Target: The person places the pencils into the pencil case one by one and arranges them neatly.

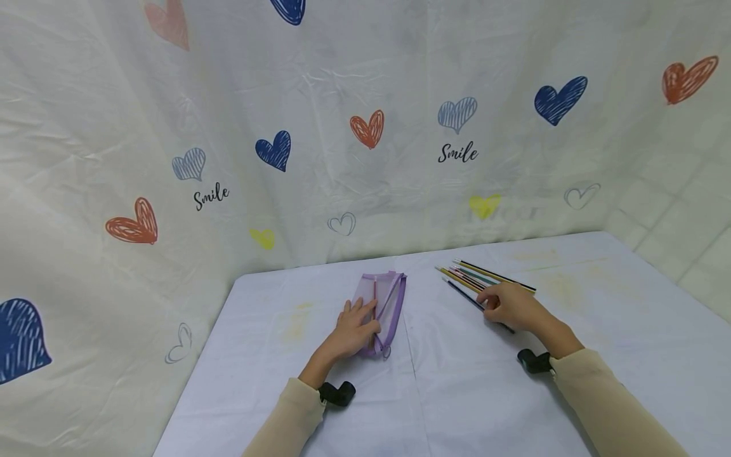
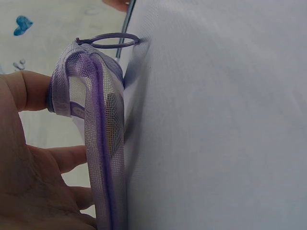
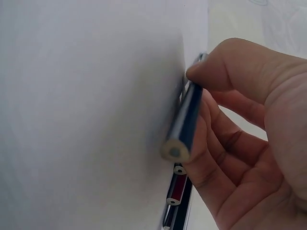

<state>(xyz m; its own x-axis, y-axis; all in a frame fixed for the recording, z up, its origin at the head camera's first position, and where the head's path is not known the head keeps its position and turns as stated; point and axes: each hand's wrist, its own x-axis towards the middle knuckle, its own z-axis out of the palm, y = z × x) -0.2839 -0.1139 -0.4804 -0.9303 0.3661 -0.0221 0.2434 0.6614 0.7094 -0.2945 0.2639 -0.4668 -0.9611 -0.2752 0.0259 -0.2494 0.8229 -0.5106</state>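
1. Firstly, black wrist cameras are worn low over the table; loose items could be knocked if a wrist is swept across.
2. A zip ring is noted at the near end of the purple mesh pouch; it could be snagged by a finger.
3. The left hand is laid on the pouch with fingers spread and nothing gripped. Were its pressure eased, the light fabric could be shifted or folded.
4. The pouch is located left of the loose pencils, and a reddish pencil is seen through its mesh. How far the zip is undone cannot be told; a tip could be caught by the netting.
5. A dark pencil is pinched between thumb and fingers by the right hand. It could be swivelled or dropped, the smooth barrel being held at few points.
6. Beyond, the loose pencils are bunched closely; neighbours could be nudged and set rolling by a careless movement.
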